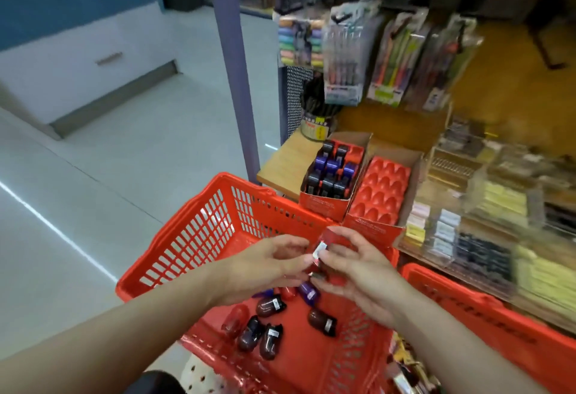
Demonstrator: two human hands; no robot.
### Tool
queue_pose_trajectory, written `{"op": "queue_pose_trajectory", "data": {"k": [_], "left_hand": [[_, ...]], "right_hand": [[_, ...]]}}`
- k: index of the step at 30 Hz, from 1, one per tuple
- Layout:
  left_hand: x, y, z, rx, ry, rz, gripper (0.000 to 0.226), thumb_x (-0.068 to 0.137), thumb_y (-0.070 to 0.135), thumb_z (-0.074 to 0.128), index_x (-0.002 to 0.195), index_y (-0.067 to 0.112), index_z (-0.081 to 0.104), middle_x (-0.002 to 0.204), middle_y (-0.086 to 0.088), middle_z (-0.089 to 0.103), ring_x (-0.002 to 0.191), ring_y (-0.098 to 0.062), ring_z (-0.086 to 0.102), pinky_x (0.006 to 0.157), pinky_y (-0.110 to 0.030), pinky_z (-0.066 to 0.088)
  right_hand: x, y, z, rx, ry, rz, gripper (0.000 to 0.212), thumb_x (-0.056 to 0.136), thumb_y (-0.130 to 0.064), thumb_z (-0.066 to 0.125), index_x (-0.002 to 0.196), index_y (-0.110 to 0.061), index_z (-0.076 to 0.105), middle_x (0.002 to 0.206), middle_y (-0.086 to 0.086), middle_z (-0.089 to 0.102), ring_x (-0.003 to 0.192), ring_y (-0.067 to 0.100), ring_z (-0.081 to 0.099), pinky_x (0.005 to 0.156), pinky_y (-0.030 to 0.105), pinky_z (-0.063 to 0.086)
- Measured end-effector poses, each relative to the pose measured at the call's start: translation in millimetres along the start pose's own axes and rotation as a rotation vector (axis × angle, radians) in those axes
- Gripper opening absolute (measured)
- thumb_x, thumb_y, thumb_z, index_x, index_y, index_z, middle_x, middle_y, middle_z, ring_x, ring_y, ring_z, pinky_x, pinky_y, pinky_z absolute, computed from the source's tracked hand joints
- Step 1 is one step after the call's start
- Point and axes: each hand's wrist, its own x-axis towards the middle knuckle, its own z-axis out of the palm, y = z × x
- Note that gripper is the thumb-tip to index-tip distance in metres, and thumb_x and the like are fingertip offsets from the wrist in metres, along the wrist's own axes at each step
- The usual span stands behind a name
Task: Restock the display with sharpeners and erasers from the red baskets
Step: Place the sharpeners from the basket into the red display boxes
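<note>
Both hands meet above the red plastic basket [199,231]. The left hand [265,266] and the right hand [358,272] pinch between their fingertips a small red sharpener with a white label [321,252]; the right hand also seems to hold a dark sharpener lower down, though blur hides the grip. Below them, loose dark red and purple sharpeners [268,328] lie on the basket floor. Beyond the basket, on the wooden shelf [280,160], a red cardboard display box [324,203] holds upright black and purple sharpeners, with an empty red moulded tray [383,188] just beside it. A second red basket [486,315] sits to the right
</note>
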Motion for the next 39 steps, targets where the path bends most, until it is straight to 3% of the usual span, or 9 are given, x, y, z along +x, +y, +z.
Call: {"op": "queue_pose_trajectory", "data": {"k": [4,7,10,13,16,20,24,28,39], "left_hand": [[-4.2,23.7,12.8,0.041,0.071,0.137,0.024,0.090,0.008,0.066,0.115,0.009,0.066,0.101,-0.010,0.070,0.089,-0.014,0.070,0.080,-0.021,0.056],[6.8,42.4,18.3,0.093,0.117,0.182,0.029,0.091,0.006,0.066,0.119,0.006,0.065,0.113,-0.014,0.069,0.097,-0.018,0.069,0.083,-0.023,0.056],[35.9,66.5,17.1,0.241,0.199,0.270,0.040,0.091,0.008,0.068,0.129,0.008,0.059,0.123,-0.014,0.064,0.110,-0.021,0.065,0.087,-0.019,0.054],[78.3,92.9,5.1,0.579,0.401,0.434,0.043,0.093,0.010,0.065,0.134,0.013,0.055,0.130,-0.005,0.058,0.116,-0.016,0.057,0.086,-0.005,0.042],[119.5,108.0,-10.9,0.978,0.528,0.530,0.050,0.094,0.021,0.063,0.140,0.010,0.049,0.144,-0.004,0.045,0.128,-0.018,0.044,0.105,-0.016,0.029],[163.1,102.7,-18.9,1.214,0.417,0.474,0.068,0.098,0.041,0.054,0.153,0.009,0.030,0.162,-0.006,0.018,0.151,-0.022,0.012,0.122,-0.032,0.012],[182.0,82.7,-20.7,1.194,0.356,0.399,0.071,0.101,0.049,0.040,0.157,0.012,0.016,0.165,0.001,0.000,0.151,-0.013,0.002,0.123,-0.029,0.007],[184.7,72.0,-22.0,1.108,0.373,0.447,0.068,0.101,0.049,0.039,0.157,0.016,0.018,0.164,0.012,-0.002,0.150,-0.006,0.006,0.121,-0.023,0.012],[186.1,71.4,-29.3,1.038,0.333,0.458,0.064,0.101,0.045,0.045,0.155,0.018,0.025,0.163,0.019,-0.001,0.147,0.000,0.013,0.112,-0.015,0.016]], "right_hand": [[-8.5,-32.0,6.9,-0.277,0.052,-0.157,0.031,0.082,-0.011,0.077,0.108,-0.024,0.065,0.099,0.004,0.074,0.089,0.012,0.071,0.076,0.024,0.055],[-2.0,-67.7,2.0,-0.578,0.137,-0.324,0.025,0.077,-0.021,0.082,0.097,-0.023,0.068,0.097,-0.002,0.071,0.081,-0.002,0.067,0.069,0.010,0.048],[15.9,-115.1,-6.5,-0.796,0.131,-0.438,0.029,0.073,-0.020,0.085,0.092,-0.022,0.064,0.091,-0.005,0.070,0.072,-0.006,0.064,0.067,0.008,0.048],[42.6,-162.1,-21.1,-0.887,0.255,-0.509,0.038,0.067,-0.020,0.089,0.097,-0.024,0.066,0.095,-0.006,0.070,0.085,0.003,0.068,0.079,0.018,0.054],[72.8,-187.2,-32.6,-0.895,0.374,-0.574,0.038,0.063,-0.015,0.091,0.092,-0.025,0.068,0.091,-0.005,0.071,0.083,0.005,0.069,0.080,0.023,0.056],[115.2,-188.7,-41.5,-0.915,0.487,-0.648,0.039,0.060,-0.011,0.092,0.080,-0.031,0.064,0.079,-0.014,0.068,0.065,-0.008,0.065,0.057,0.003,0.047],[150.9,-189.6,-44.5,-0.989,0.556,-0.671,0.033,0.068,-0.019,0.089,0.090,-0.030,0.068,0.086,-0.014,0.069,0.070,-0.007,0.063,0.055,0.001,0.043],[183.6,-186.9,-38.0,-1.162,0.555,-0.630,0.036,0.071,-0.026,0.087,0.103,-0.023,0.071,0.096,-0.005,0.071,0.087,0.011,0.067,0.083,0.024,0.053],[219.6,-172.3,-35.3,-1.212,0.575,-0.495,0.034,0.073,-0.025,0.086,0.103,-0.019,0.072,0.108,0.002,0.071,0.102,0.016,0.064,0.087,0.024,0.049]]}}
